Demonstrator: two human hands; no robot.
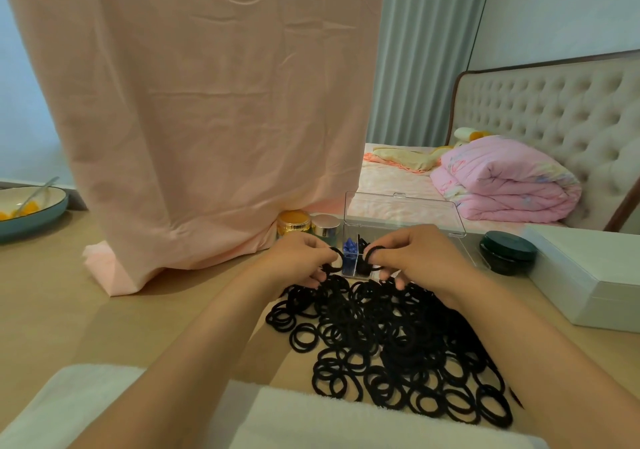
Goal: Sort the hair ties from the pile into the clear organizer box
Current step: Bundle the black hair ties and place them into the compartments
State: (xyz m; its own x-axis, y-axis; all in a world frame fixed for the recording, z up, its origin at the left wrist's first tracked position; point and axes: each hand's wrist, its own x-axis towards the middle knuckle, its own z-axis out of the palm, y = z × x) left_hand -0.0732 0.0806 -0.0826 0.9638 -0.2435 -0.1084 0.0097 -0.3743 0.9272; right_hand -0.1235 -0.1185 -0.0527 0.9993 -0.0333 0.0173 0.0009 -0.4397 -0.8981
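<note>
A big pile of black hair ties (391, 341) spreads over the tan table in front of me. Behind it stands the clear organizer box (401, 220) with its lid raised; blue pieces (349, 248) fill one compartment and black ties (363, 268) lie in the one beside it. My left hand (301, 258) pinches a black hair tie (334, 258) just left of the box. My right hand (412, 258) pinches another black hair tie (372, 253) over the box's front compartments. Both hands hover at the pile's far edge.
A pink cloth (207, 119) hangs down onto the table at left. A gold jar (293, 224) and a silver-lidded jar (326, 227) stand beside the box. A dark round tin (507, 251) and a white case (588, 275) sit at right. A bowl (31, 209) rests far left.
</note>
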